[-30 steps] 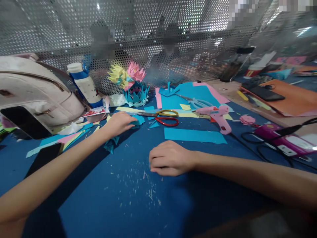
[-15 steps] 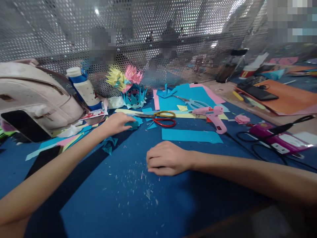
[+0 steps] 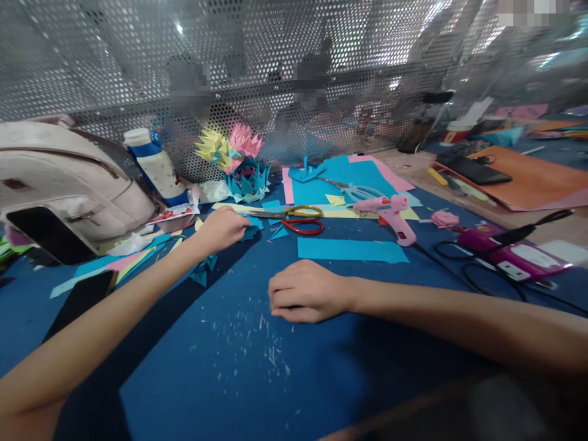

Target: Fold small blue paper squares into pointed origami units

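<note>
My left hand point(image 3: 225, 228) reaches to the folded blue paper pieces point(image 3: 253, 228), its fingertips pressed together on them. Right beside them lie scissors point(image 3: 303, 219) with one yellow and one red handle. My right hand point(image 3: 305, 291) rests curled on the blue tabletop point(image 3: 220, 392); nothing shows in it. Just beyond that hand lies a blue paper strip point(image 3: 351, 250). A pink glue gun point(image 3: 390, 214) is on its side to the right of the scissors. More folded blue pieces point(image 3: 202, 271) sit below my left wrist.
Yellow and pink paper flowers point(image 3: 247, 141) stand over a blue folded base point(image 3: 248, 179) near the mesh wall. A bottle point(image 3: 158, 168), backpack point(image 3: 68, 177) and phone point(image 3: 50, 234) are at left. A purple power strip point(image 3: 517, 252) with cables lies right.
My left hand's fingers have closed together over the folded blue pieces. My right hand stays curled on the table. The view has shifted slightly.
</note>
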The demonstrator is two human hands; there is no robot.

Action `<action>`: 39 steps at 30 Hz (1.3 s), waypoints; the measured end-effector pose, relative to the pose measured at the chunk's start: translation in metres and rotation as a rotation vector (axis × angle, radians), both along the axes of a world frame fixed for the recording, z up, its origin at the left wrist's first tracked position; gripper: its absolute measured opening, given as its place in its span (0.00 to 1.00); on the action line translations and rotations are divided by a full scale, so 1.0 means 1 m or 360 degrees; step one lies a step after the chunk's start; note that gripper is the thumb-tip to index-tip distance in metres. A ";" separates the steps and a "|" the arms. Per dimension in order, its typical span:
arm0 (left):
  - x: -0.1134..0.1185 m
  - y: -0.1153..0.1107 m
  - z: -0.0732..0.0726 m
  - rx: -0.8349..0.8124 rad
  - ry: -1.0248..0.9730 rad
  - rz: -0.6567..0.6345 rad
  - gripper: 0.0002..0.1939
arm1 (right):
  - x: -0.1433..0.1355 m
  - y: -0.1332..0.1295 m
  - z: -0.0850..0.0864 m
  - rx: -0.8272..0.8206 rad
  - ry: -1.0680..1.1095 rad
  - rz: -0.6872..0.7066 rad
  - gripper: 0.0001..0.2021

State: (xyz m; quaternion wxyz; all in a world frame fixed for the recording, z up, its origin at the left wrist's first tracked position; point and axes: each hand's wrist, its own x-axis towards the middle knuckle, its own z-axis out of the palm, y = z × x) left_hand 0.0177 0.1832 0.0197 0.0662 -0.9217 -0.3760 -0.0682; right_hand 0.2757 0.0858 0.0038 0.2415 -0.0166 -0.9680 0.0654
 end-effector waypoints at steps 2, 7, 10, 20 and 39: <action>0.001 -0.001 -0.001 0.0013 -0.0062 0.0050 0.16 | 0.000 0.000 0.000 0.0007 -0.0003 -0.0005 0.14; 0.001 -0.008 0.009 0.0073 -0.0327 0.0110 0.16 | 0.000 0.000 0.000 0.0021 -0.0018 -0.0004 0.15; 0.006 -0.025 0.023 0.0091 -0.0547 0.0029 0.13 | 0.000 -0.004 0.000 0.0042 0.0002 -0.0044 0.15; 0.028 -0.140 0.020 -0.0379 -0.1091 -0.0109 0.14 | -0.002 0.000 0.009 -0.0869 0.0161 -0.0774 0.19; 0.018 -0.164 -0.013 -0.1064 -0.1296 0.0341 0.08 | -0.011 -0.001 0.003 -0.1082 -0.0099 -0.0312 0.07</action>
